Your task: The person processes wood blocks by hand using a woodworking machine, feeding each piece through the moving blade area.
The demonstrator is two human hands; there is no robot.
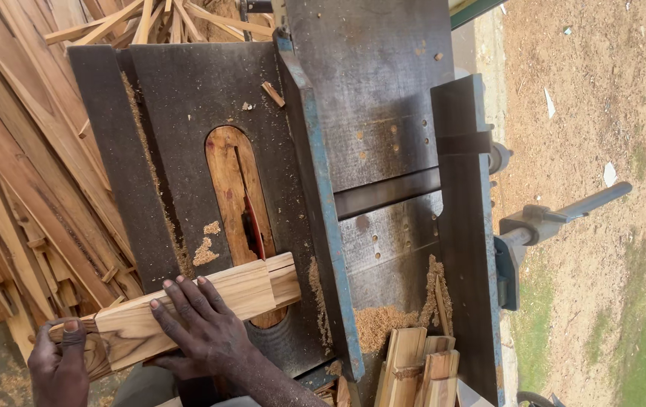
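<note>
Two hands steady one pale wooden block [202,305] on the dark surface [187,98] of a table saw, near its near edge. The right hand [206,332] lies flat on top of the block, fingers [179,298] spread and pressing down, seemingly to keep the wood from lifting or chattering against the blade. The left hand [59,365] grips the block's outer end, which overhangs the surface's left edge; its thumb lies over the top, the other fingers curled beneath and hidden, so how tightly they close I cannot tell.

The block's long axis runs crosswise to the saw slot, tilted a little, its far end pointing toward the blue-edged fence [323,226] on the right and slightly away from the person. That end covers the near part of the wooden throat insert [228,181], where the reddish blade [255,230] shows just beyond the block. Held this way, the wood appears set for a cut across its length, not along it.

Sawdust [375,324] lies heaped near the fence, cut sticks [417,369] are stacked at the near right corner, and offcut planks [13,188] are piled beyond the left edge.
</note>
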